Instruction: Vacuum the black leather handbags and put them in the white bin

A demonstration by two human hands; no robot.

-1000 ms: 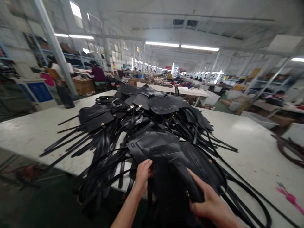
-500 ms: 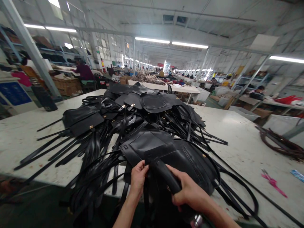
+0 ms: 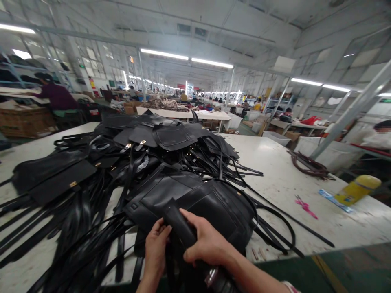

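Observation:
A big heap of black leather bag pieces and long straps (image 3: 143, 162) covers the white table (image 3: 275, 171). The nearest black bag panel (image 3: 195, 199) lies at the table's front edge. My right hand (image 3: 207, 240) is closed around a black cylindrical tool (image 3: 179, 224) that rests on that panel. My left hand (image 3: 157, 248) sits just left of the tool, its fingers curled on the panel's near edge and the straps below it.
Pink scissors (image 3: 304, 204), a yellow bottle (image 3: 356, 190) on a blue strip, and a coil of brown straps (image 3: 308, 165) lie on the table's right side. A person in a dark red top (image 3: 56, 95) works at the far left. More tables and workers fill the hall behind.
The view has swung right, showing the yellow bottle and the table's right end. My right hand slid up the black tool toward my left hand; both stay on the near panel.

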